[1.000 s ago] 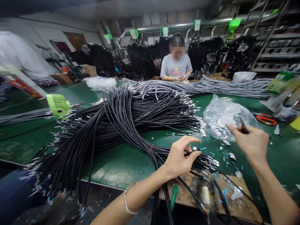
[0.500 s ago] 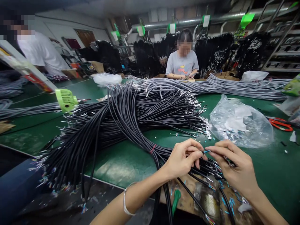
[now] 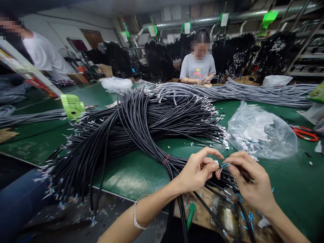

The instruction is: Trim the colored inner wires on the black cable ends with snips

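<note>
My left hand [image 3: 196, 170] is closed in a pinch around the end of a black cable, most of which its fingers hide. From that end the blue wires [image 3: 224, 165] stick out to the right, with a pale strand beside them. My right hand [image 3: 251, 180] pinches the tips of these wires between thumb and fingertips. Under both hands runs a bundle of black cables [image 3: 153, 148], bound by a red tie [image 3: 166, 159]. Stripped cable ends with coloured wires lie below, near blue scraps [image 3: 250, 217] on a brown board [image 3: 202, 206].
Behind the hands lies a clear plastic bag [image 3: 263, 135] with scraps, and orange-handled scissors [image 3: 305, 133] right of it. A large black cable pile [image 3: 108, 135] fills the left, beside a green fan [image 3: 72, 106]. Grey cables [image 3: 253, 92] stretch across the back. A co-worker [image 3: 198, 67] sits opposite.
My left index finger has lifted, and a white bit now shows by the left fingertips. More blue wire and a pale strand are visible between the hands. The view has shifted slightly.
</note>
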A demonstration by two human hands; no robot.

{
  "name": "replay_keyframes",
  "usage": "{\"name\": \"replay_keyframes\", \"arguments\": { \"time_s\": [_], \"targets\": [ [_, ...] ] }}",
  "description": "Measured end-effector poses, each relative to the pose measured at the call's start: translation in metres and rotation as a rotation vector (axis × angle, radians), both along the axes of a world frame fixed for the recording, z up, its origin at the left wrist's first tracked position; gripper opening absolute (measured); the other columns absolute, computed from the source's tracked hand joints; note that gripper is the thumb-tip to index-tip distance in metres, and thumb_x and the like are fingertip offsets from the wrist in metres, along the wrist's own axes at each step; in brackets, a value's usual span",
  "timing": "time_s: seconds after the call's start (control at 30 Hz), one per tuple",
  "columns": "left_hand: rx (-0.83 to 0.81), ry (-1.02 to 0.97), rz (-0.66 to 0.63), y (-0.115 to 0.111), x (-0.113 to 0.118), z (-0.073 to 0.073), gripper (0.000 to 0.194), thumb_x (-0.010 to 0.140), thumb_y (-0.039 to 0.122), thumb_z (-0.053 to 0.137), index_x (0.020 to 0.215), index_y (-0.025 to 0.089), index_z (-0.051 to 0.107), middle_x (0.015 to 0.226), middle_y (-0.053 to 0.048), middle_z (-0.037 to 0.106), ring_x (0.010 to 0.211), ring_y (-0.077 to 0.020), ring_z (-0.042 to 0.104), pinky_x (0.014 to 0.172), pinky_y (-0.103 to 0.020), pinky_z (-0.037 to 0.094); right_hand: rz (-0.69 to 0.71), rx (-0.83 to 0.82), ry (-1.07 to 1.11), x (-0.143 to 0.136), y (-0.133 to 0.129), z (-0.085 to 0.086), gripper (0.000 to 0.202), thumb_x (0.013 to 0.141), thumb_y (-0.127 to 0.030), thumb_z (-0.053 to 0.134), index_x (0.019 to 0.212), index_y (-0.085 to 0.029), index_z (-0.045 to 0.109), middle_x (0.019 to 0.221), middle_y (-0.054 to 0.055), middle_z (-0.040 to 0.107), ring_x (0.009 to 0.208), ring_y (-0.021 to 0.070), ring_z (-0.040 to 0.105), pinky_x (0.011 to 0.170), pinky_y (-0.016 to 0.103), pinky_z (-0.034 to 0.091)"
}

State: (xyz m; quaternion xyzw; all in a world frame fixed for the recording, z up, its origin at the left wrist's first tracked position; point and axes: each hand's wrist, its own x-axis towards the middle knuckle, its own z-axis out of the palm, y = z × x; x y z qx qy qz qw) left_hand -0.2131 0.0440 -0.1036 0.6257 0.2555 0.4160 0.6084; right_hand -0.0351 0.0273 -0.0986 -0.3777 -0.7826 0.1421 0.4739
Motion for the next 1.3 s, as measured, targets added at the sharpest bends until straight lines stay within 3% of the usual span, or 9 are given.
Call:
{"name": "replay_keyframes", "arguments": {
  "time_s": [0.13,0.23,0.4,0.47,0.57,0.73,1.3],
  "targets": [
    [0.329,0.145,0.114,-0.003,-0.001,0.003,0.027,0.092,0.019,0.04,0.111,0.013,0.059,0.068,-0.002,0.054,0.059,-0.0089,0.046,0.058,-0.021,0.039,0.11,-0.32,0.157,-0.004,0.002,0.001,0.013,0.09,-0.024,0.048,0.084,-0.019,0.058,0.077,0.002,0.054,0.072,0.0144,0.057,0.059,0.025,0.045],
    [0.492,0.186,0.168,-0.005,-0.001,0.005,0.027,0.09,0.013,0.038,0.097,0.012,0.064,0.07,-0.004,0.056,0.066,-0.0116,0.05,0.065,-0.024,0.042,0.133,-0.458,0.22,-0.004,0.002,0.001,0.017,0.09,-0.031,0.05,0.084,-0.018,0.06,0.072,0.002,0.056,0.073,0.0157,0.059,0.06,0.025,0.046],
    [0.817,0.16,0.409,-0.004,0.001,0.001,0.028,0.081,0.002,0.037,0.071,0.014,0.061,0.071,-0.005,0.057,0.063,-0.0107,0.051,0.058,-0.021,0.04,-0.038,-0.394,0.169,-0.002,-0.002,-0.001,0.02,0.089,-0.034,0.051,0.1,-0.02,0.06,0.081,0.002,0.061,0.073,0.0145,0.06,0.063,0.023,0.048],
    [0.943,0.194,0.521,-0.004,0.002,-0.001,0.03,0.079,0.001,0.038,0.07,0.015,0.062,0.073,-0.004,0.057,0.061,-0.0096,0.051,0.054,-0.02,0.038,-0.08,-0.324,0.117,-0.001,-0.004,-0.001,0.026,0.09,-0.033,0.051,0.113,-0.023,0.056,0.093,0.003,0.062,0.081,0.015,0.06,0.068,0.023,0.048],
    [1.065,0.253,0.588,-0.005,0.001,-0.003,0.03,0.079,0.0,0.039,0.073,0.017,0.064,0.076,-0.004,0.058,0.062,-0.0089,0.053,0.054,-0.019,0.039,-0.05,-0.218,0.041,-0.002,-0.006,0.0,0.024,0.09,-0.027,0.051,0.114,-0.028,0.056,0.102,0.001,0.061,0.091,0.014,0.058,0.078,0.022,0.046],
    [1.148,0.32,0.592,-0.006,0.0,-0.004,0.029,0.077,0.002,0.041,0.078,0.017,0.065,0.077,-0.004,0.058,0.061,-0.009,0.054,0.053,-0.019,0.04,0.04,-0.155,0.027,-0.004,-0.009,0.003,0.025,0.089,-0.018,0.053,0.11,-0.03,0.06,0.093,-0.002,0.063,0.084,0.0097,0.059,0.074,0.017,0.046],
    [1.159,0.435,0.628,-0.009,0.001,-0.003,0.031,0.081,0.005,0.041,0.08,0.018,0.068,0.075,-0.005,0.059,0.057,-0.0082,0.049,0.052,-0.018,0.039,-0.001,-0.086,0.023,-0.006,-0.009,0.004,0.024,0.087,-0.016,0.056,0.107,-0.028,0.063,0.086,-0.003,0.064,0.077,0.0078,0.061,0.07,0.014,0.047]
  ]
}}
